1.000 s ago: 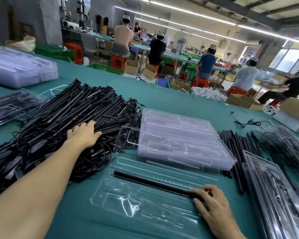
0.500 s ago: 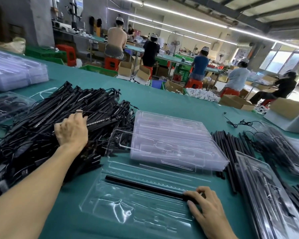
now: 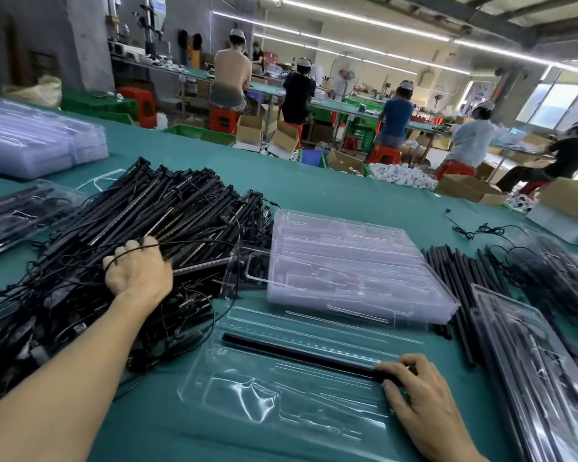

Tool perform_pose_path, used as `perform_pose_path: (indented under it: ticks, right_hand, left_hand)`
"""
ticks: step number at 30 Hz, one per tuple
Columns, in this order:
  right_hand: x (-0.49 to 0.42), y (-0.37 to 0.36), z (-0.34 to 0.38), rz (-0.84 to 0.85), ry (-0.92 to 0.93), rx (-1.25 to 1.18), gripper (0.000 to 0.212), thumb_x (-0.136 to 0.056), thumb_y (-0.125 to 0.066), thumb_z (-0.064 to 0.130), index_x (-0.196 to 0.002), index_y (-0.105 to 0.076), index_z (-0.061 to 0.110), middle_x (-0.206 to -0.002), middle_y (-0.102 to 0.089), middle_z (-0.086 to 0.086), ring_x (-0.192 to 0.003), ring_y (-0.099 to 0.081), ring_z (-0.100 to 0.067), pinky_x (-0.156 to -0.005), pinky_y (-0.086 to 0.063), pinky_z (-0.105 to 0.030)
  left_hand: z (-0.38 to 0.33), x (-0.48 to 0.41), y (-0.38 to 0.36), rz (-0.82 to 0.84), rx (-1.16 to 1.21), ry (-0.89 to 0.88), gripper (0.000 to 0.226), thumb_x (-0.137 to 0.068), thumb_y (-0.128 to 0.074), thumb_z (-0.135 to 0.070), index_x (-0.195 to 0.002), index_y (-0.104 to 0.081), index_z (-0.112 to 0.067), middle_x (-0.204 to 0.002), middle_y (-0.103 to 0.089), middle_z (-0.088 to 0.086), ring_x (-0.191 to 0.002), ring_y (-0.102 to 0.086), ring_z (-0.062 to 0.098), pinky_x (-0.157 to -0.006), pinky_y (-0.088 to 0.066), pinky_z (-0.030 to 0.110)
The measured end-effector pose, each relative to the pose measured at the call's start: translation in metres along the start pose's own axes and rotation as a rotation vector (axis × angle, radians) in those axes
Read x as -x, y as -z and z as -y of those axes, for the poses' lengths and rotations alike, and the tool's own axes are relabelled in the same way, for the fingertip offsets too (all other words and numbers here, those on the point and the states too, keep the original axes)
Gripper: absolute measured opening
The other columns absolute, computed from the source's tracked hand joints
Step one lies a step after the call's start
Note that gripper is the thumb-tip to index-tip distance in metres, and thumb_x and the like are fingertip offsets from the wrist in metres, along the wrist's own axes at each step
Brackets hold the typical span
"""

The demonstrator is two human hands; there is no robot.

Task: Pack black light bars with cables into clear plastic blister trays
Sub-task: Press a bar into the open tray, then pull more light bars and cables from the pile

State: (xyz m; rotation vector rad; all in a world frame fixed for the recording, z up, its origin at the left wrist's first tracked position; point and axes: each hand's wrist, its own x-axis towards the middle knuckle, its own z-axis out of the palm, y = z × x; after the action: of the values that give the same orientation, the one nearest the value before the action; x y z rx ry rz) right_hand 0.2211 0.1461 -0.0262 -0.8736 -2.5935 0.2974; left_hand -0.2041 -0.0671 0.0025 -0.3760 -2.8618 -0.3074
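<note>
Reaching out over the green table (image 3: 347, 195), the left hand (image 3: 137, 271) sits knuckles-up on a big tangled pile of light bars (image 3: 167, 208), its fingers bent down among the bars with the tips hidden, so whether they close on any one bar cannot be told; a thin cable crosses the knuckles. The pile's bars are long, slim and matte black, some showing a pale strip along one face, each trailing thin black cable that loops out over the cloth. Nearer the person lies an open clear blister tray (image 3: 247, 395), glossy and moulded with long channels and smaller pockets. One black bar (image 3: 301, 355) lies along a channel in its far half, running left to right. The right hand (image 3: 414, 405) pinches that bar's right end, index finger curled over the top and thumb against the near side. Just behind the open tray stands a stack of empty trays (image 3: 354, 261). To the right lie loose black rods (image 3: 457, 271) side by side, and beside them filled trays (image 3: 531, 361). At far left sits another stack of clear trays (image 3: 30, 141).
</note>
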Motion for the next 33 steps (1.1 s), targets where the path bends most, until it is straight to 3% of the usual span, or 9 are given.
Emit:
perform_pose_path:
  ticks: [6,11,15,17,21,24,27,30,33]
  right_hand:
    - [-0.002,0.0,0.0,-0.025,0.022,-0.02,0.034,-0.078,-0.079,0.015,-0.101,-0.071,0.039,-0.095,-0.05,0.012,-0.086,-0.054,-0.012,-0.077,-0.048,-0.037]
    - [-0.004,0.001,0.001,-0.055,0.056,-0.035,0.034,-0.077,-0.079,0.014,-0.099,-0.071,0.038,-0.094,-0.049,0.014,-0.085,-0.054,-0.011,-0.075,-0.05,-0.038]
    - [-0.003,0.001,0.001,-0.033,0.042,-0.004,0.03,-0.08,-0.077,0.018,-0.101,-0.069,0.039,-0.095,-0.048,0.015,-0.086,-0.052,-0.01,-0.077,-0.048,-0.036]
    - [-0.001,0.004,0.003,-0.023,0.048,0.059,0.028,-0.078,-0.079,0.019,-0.1,-0.071,0.035,-0.094,-0.051,0.012,-0.085,-0.054,-0.013,-0.075,-0.047,-0.035]
    - [-0.008,0.02,0.027,-0.182,0.067,0.125,0.027,-0.08,-0.066,0.042,-0.1,-0.07,0.025,-0.086,-0.055,0.009,-0.078,-0.056,-0.016,-0.067,-0.046,-0.036]
    - [-0.034,0.042,0.077,-0.201,-0.021,-0.272,0.047,-0.082,-0.06,0.057,-0.124,-0.052,0.037,-0.094,-0.055,0.017,-0.084,-0.055,-0.004,-0.071,-0.046,-0.024]
    - [-0.068,0.051,0.136,0.058,-0.19,-0.856,0.08,-0.062,-0.078,0.064,-0.128,-0.037,0.043,-0.109,-0.06,0.011,-0.09,-0.066,-0.003,-0.074,-0.054,-0.025]
    - [-0.096,0.043,0.18,0.231,-0.344,-1.492,0.062,-0.058,-0.091,0.04,-0.109,-0.055,0.038,-0.112,-0.07,-0.004,-0.088,-0.072,-0.025,-0.073,-0.057,-0.035]
    - [-0.112,0.03,0.203,0.225,-0.457,-1.551,0.038,-0.081,-0.074,0.041,-0.116,-0.065,0.029,-0.106,-0.074,-0.001,-0.079,-0.071,-0.021,-0.063,-0.053,-0.027]
  left_hand:
    - [0.005,-0.012,0.004,0.048,0.078,0.18,0.047,-0.09,-0.057,-0.022,-0.13,-0.045,-0.001,-0.135,-0.046,0.023,-0.125,-0.044,0.038,-0.102,-0.035,0.045]
    - [0.005,-0.015,0.01,-0.241,0.353,0.193,0.039,-0.087,-0.058,-0.007,-0.125,-0.052,-0.012,-0.127,-0.05,0.027,-0.12,-0.044,0.044,-0.1,-0.031,0.053]
    - [-0.021,-0.009,0.031,-0.419,0.494,-0.003,0.035,-0.09,-0.059,-0.007,-0.123,-0.049,-0.009,-0.12,-0.054,0.027,-0.112,-0.048,0.043,-0.092,-0.034,0.054]
    - [-0.041,-0.006,0.049,-0.486,0.522,-0.139,0.026,-0.092,-0.057,-0.008,-0.117,-0.052,-0.008,-0.107,-0.059,0.022,-0.096,-0.053,0.037,-0.082,-0.042,0.05]
    - [-0.087,0.017,0.076,-0.545,0.541,-0.579,0.019,-0.093,-0.058,-0.003,-0.109,-0.054,-0.013,-0.087,-0.056,0.009,-0.069,-0.045,0.025,-0.059,-0.04,0.036]
    - [-0.108,0.039,0.079,-0.521,0.49,-0.83,0.021,-0.091,-0.055,-0.008,-0.109,-0.066,-0.012,-0.087,-0.059,0.011,-0.075,-0.056,0.033,-0.07,-0.045,0.042]
    - [-0.115,0.064,0.082,-0.435,0.497,-0.946,0.031,-0.087,-0.045,-0.027,-0.11,-0.065,-0.019,-0.09,-0.062,0.01,-0.081,-0.06,0.033,-0.076,-0.046,0.044]
    - [-0.111,0.082,0.079,-0.354,0.514,-0.998,0.026,-0.087,-0.05,-0.029,-0.113,-0.051,-0.027,-0.091,-0.061,0.009,-0.085,-0.056,0.031,-0.078,-0.045,0.044]
    - [-0.102,0.088,0.079,-0.323,0.531,-1.001,0.032,-0.084,-0.064,-0.018,-0.116,-0.063,-0.017,-0.093,-0.063,0.011,-0.085,-0.058,0.034,-0.078,-0.049,0.047]
